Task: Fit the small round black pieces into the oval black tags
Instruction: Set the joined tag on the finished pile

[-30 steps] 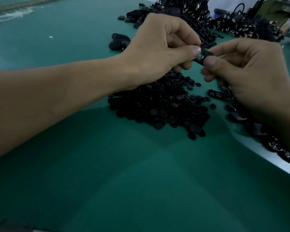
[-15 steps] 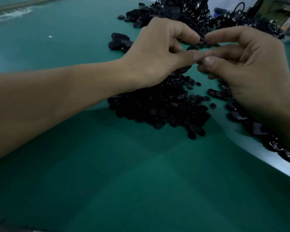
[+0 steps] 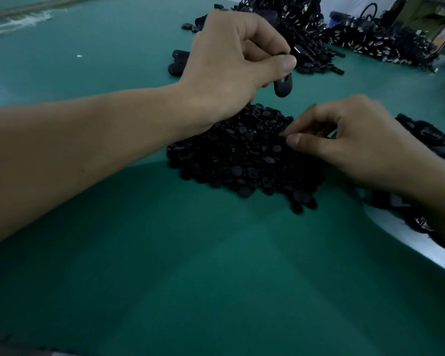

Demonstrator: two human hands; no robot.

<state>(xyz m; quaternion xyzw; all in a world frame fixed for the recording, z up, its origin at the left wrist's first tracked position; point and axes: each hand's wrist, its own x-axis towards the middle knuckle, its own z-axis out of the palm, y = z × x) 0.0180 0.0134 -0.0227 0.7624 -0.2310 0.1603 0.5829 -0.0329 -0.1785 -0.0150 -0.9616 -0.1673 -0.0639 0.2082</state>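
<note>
My left hand is raised above the green table and pinches an oval black tag that hangs down from its thumb and fingers. Below it lies a heap of small round black pieces. My right hand is down at the heap's right edge, thumb and forefinger pinched together at the pieces; whether a piece sits between them is too dark to tell.
A pile of black oval tags lies at the right, partly under my right forearm. Large heaps of black parts fill the back of the green table. A few tags lie behind my left hand.
My hands have separated. The left one rose with the tag hanging from it. The right one dropped from the tag down to the heap of round pieces.
</note>
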